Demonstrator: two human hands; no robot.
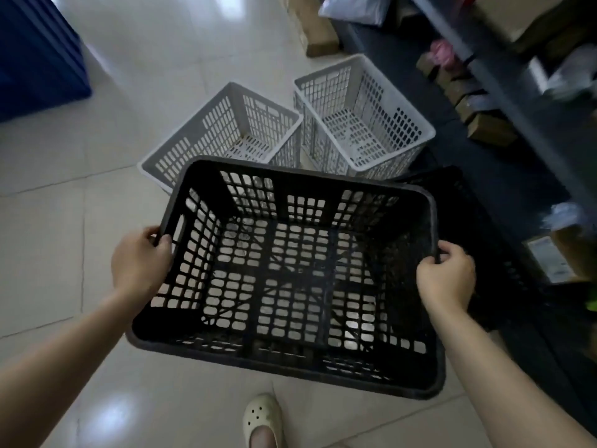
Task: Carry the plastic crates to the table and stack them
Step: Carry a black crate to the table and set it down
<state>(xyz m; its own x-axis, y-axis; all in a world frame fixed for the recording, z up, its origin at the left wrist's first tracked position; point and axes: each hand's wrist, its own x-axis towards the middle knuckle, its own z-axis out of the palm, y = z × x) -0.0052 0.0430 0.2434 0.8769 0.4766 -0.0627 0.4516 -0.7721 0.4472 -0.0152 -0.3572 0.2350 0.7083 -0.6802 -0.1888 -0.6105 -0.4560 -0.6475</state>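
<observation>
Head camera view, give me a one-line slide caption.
Both hands, left and right, carry a black crate above two white crates.

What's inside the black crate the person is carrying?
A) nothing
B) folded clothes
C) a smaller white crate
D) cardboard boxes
A: the black crate, held by the left hand and right hand, shows only bare floor tiles through its slotted bottom.

Black crate (290, 273) gripped by left hand (139, 263), right hand (447, 279), above floor (48, 253)
</observation>
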